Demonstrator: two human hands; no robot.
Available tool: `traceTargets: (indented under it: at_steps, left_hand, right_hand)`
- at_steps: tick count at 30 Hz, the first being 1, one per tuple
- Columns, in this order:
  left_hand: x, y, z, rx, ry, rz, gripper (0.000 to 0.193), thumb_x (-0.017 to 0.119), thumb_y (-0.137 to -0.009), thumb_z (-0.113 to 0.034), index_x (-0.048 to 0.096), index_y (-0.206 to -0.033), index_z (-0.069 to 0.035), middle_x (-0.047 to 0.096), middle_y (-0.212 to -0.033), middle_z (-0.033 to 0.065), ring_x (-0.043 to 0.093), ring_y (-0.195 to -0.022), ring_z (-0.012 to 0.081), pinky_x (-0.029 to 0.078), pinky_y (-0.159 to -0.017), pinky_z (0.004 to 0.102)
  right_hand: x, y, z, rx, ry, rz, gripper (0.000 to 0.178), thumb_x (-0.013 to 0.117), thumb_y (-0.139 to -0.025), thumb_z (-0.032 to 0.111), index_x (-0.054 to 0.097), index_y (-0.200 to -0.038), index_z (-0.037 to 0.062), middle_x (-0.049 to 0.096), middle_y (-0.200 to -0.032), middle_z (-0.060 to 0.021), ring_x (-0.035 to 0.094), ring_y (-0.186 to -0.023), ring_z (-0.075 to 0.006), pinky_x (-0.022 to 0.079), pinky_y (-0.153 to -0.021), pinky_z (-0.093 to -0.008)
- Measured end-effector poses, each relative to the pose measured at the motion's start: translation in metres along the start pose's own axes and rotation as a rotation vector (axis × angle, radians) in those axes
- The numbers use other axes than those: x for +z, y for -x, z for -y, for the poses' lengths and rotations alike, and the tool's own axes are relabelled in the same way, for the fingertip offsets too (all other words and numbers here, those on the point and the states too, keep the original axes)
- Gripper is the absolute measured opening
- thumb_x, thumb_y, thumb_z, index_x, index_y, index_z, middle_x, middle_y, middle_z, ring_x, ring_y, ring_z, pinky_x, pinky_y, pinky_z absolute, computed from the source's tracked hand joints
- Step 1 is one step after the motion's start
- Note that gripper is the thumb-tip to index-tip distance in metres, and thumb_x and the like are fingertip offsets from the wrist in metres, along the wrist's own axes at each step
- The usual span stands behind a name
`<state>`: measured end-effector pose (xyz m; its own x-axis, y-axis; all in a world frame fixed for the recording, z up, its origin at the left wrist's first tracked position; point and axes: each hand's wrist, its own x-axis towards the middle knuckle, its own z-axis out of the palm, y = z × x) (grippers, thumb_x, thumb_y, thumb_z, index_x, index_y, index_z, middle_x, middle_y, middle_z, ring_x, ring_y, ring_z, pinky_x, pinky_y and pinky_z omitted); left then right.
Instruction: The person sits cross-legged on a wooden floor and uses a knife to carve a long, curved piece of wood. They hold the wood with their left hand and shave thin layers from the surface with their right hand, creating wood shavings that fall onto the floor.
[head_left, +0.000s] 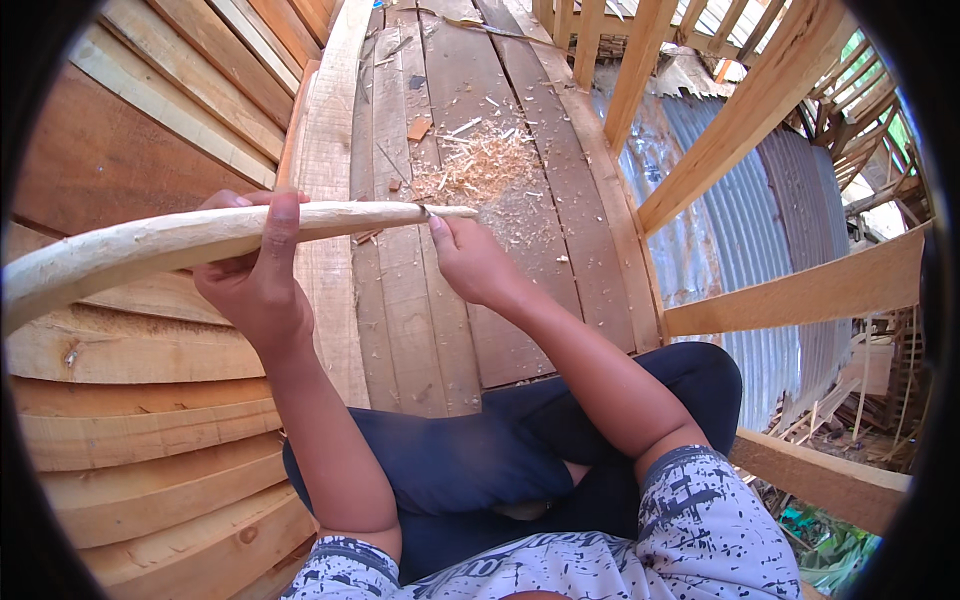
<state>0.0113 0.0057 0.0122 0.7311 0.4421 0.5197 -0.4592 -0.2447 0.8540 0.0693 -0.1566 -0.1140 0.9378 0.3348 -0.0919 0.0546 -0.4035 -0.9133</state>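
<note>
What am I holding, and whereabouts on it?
A pale wooden pole: the left hand grips it partway along; the right hand is at its tapered end, its exact hold unclear.

A head-worn fisheye looks down from close above the left hand [262, 275] and right hand [476, 264].

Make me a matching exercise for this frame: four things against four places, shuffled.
1. Left hand
2. Right hand
3. Wood shavings
4. Corrugated metal sheets

A. Heaped on the plank floor
B. At the narrow end of the pale pole
C. On the picture's right side
D. Gripping the pole away from its narrow end

Pairs: 1-D, 2-B, 3-A, 4-C
</note>
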Motion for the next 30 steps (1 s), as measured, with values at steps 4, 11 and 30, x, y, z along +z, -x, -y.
traceTargets:
  at_steps: [4,11,30]
  left_hand:
    - [-0.01,0.0,0.028,0.092,0.324,0.205,0.006,0.06,-0.09,-0.013,0.057,-0.087,-0.009,0.048,-0.085,0.0027,0.056,-0.085,0.0159,0.054,-0.084,0.0404]
    - [-0.016,0.004,0.019,0.015,0.534,0.199,0.01,0.057,-0.092,-0.009,0.057,-0.083,-0.005,0.055,-0.074,0.0078,0.055,-0.071,0.0194,0.048,-0.075,0.0383]
    - [0.01,0.016,0.016,0.059,0.361,0.197,0.01,0.058,-0.079,-0.006,0.054,-0.071,-0.003,0.058,-0.066,0.0117,0.056,-0.066,0.02,0.049,-0.07,0.0361]
  right_hand:
    - [-0.006,-0.011,-0.035,0.135,0.057,0.045,0.05,0.035,-0.105,0.032,0.063,-0.093,-0.0069,0.065,-0.094,-0.0311,0.062,-0.093,-0.0482,0.047,-0.085,-0.0529]
    - [-0.005,-0.004,-0.009,0.09,0.029,0.088,0.049,0.034,-0.105,0.032,0.062,-0.097,-0.0075,0.066,-0.096,-0.0306,0.063,-0.095,-0.0471,0.047,-0.086,-0.0525]
    - [-0.007,-0.007,-0.034,-0.192,-0.006,-0.072,0.05,0.04,-0.105,0.034,0.058,-0.079,-0.0057,0.059,-0.069,-0.0239,0.058,-0.066,-0.0371,0.045,-0.066,-0.0467]
